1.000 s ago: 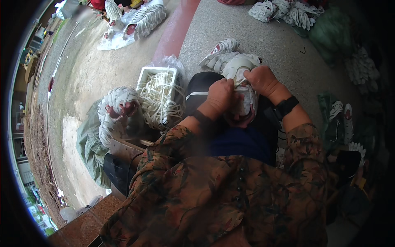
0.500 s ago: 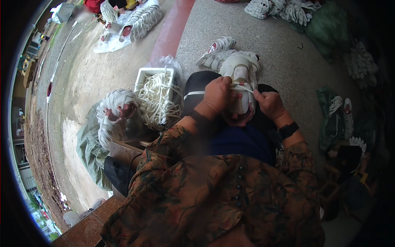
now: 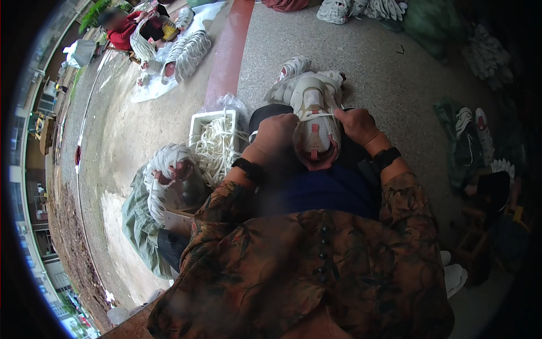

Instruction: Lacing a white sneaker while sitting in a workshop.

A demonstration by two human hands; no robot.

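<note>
A white and beige shoe upper (image 3: 316, 135) with pink trim lies across my lap, its heel opening toward me. A white shoelace (image 3: 313, 116) runs across its front. Held to the left of the upper, my left hand (image 3: 278, 130) is closed on one side of the lace. On the other side, my right hand (image 3: 358, 125) pinches the lace at the upper's edge, thumb and finger pressed together. The fingertips of both hands are partly hidden. Just beyond the upper sit more white shoe uppers (image 3: 289, 85), stacked into each other.
To my left, a white box (image 3: 234, 125) holds tangled white laces (image 3: 213, 141). Nearer stands a bundle of nested uppers (image 3: 164, 175) by a green sack (image 3: 138, 220). A person in red (image 3: 121, 38) sits far left by more uppers. Green bags (image 3: 432, 28) lie at far right.
My left hand has moved left off the middle of the upper, and the lace now stretches between both hands. The whole view has shifted slightly.
</note>
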